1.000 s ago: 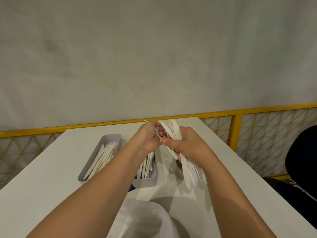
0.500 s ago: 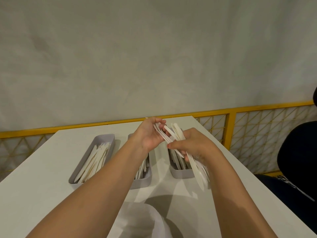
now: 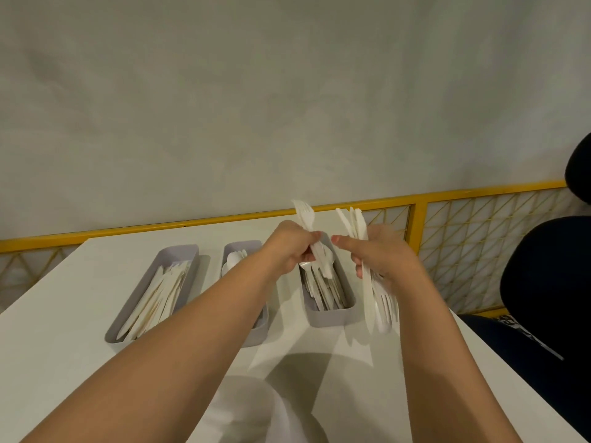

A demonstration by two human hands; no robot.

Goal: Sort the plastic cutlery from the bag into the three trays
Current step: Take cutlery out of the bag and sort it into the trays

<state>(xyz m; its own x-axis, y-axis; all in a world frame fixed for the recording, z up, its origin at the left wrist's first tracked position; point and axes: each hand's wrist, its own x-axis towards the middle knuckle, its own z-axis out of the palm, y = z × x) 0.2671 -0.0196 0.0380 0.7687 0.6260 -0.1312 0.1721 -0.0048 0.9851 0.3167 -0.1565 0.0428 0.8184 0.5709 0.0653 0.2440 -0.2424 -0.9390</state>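
Three grey trays stand side by side on the white table (image 3: pixel 48 330). The left tray (image 3: pixel 145 282) holds several white knives, the middle tray (image 3: pixel 232 251) spoons, the right tray (image 3: pixel 332 316) forks. My left hand (image 3: pixel 292 246) pinches a couple of white forks (image 3: pixel 305 217), tines up, above the far end of the right tray. My right hand (image 3: pixel 383 254) grips a bundle of mixed white cutlery (image 3: pixel 375 302) just right of that tray. A white plastic bag (image 3: pixel 256 410) lies at the near edge, between my forearms.
A yellow lattice railing (image 3: pixel 447 238) runs behind and to the right of the table, with a pale wall beyond. Someone in dark clothing (image 3: pixel 550 298) sits close to the table's right side.
My hands have come apart: the left one has drawn forks out of the bundle and lifted them over the right tray. The view has tilted, showing all three trays.
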